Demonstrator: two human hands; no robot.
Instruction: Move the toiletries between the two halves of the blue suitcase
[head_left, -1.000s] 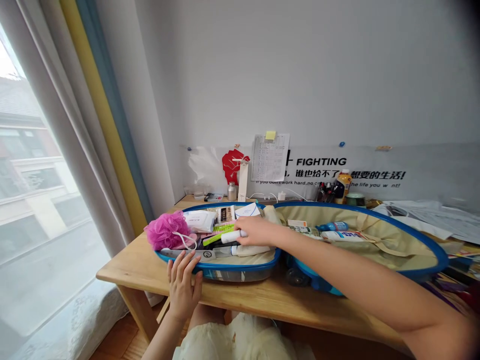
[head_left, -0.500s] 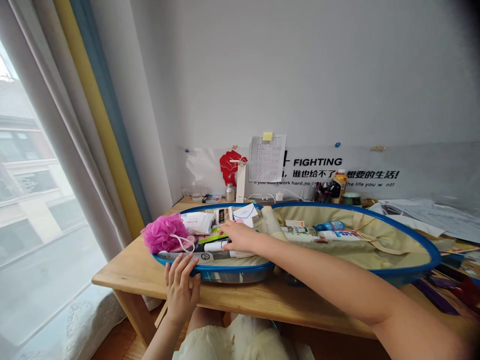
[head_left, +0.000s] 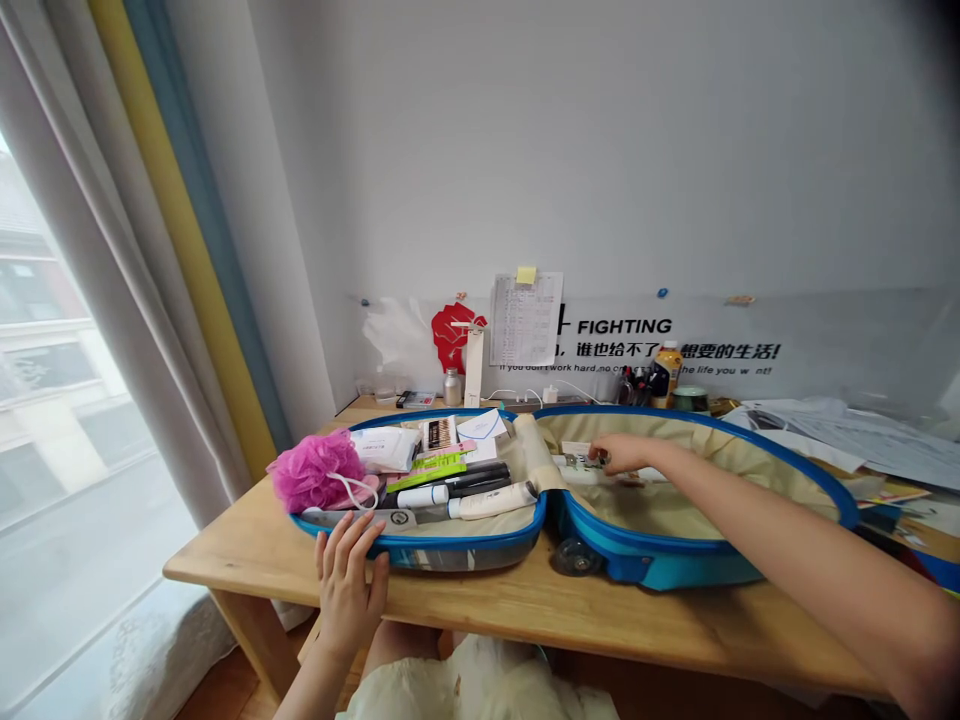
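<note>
A blue suitcase [head_left: 645, 572] lies open on the wooden desk [head_left: 525, 610]. Its left half holds a pink bath pouf [head_left: 309, 472], a white wipes pack [head_left: 386, 448], a green packet [head_left: 427, 469] and white tubes [head_left: 491, 499]. My left hand [head_left: 343, 585] rests on the front rim of that half, fingers spread, holding nothing. My right hand [head_left: 622, 452] reaches into the beige-lined right half, fingers curled over small bottles and tubes [head_left: 577, 465] lying there. Whether it grips one is hidden.
Against the wall stand a white lamp [head_left: 472, 365], a small metal can [head_left: 451, 386], an orange-capped bottle [head_left: 664, 372] and pens. Loose papers [head_left: 847, 435] cover the desk's right side. A curtain [head_left: 135, 300] and window are to the left.
My right hand left the tubes in the left half and moved right into the other half. The white tube it touched now lies in the left half. My left hand stayed put.
</note>
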